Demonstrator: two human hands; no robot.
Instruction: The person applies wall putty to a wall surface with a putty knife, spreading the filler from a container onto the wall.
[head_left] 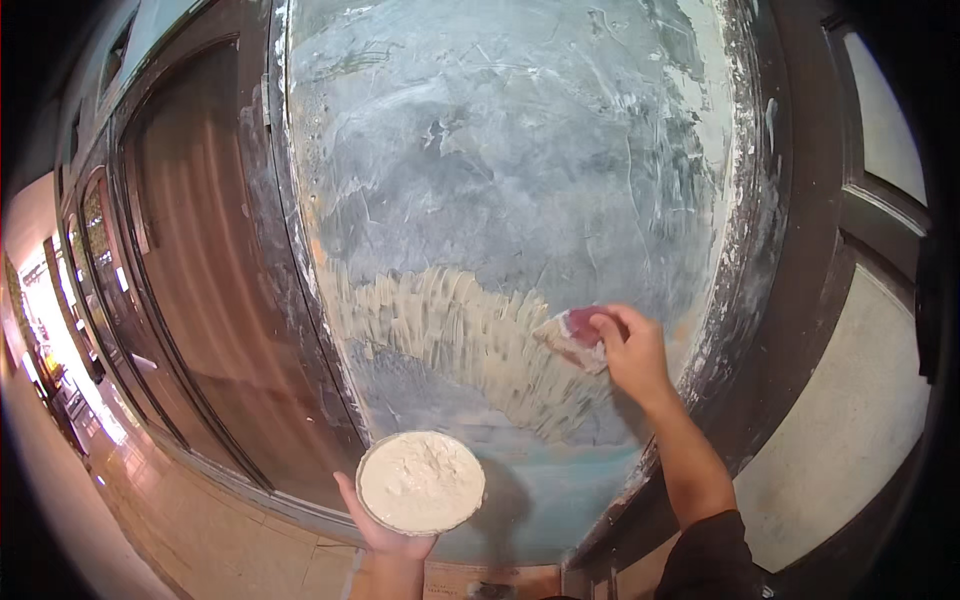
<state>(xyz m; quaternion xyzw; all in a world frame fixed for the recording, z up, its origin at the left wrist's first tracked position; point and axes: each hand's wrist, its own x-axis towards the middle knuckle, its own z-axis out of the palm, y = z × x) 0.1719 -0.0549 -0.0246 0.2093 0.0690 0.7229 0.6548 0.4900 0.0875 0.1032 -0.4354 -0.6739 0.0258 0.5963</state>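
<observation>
My left hand (392, 543) supports a round bowl (420, 531) from beneath, its thumb up along the left side. Thick cream-coloured paste (425, 478) with a lumpy, scooped surface fills the bowl nearly to the rim. In my right hand (637, 358) a dark red scraper (582, 324) is pinched between thumb and fingers. Paste coats the scraper's edge, which lies against or very close to the wall panel (480, 170). Across the panel's lower half runs a band of streaky cream paste (440, 310), with short ridged strokes. The scraper is at the band's right end.
Dark wooden frames with a brownish glazed panel (195, 230) stand at the left. On the right is a dark door or frame with pale panels (840, 420). White-flaked trim (735, 190) edges the panel. Shiny tiled floor (230, 550) stretches toward a bright opening at far left.
</observation>
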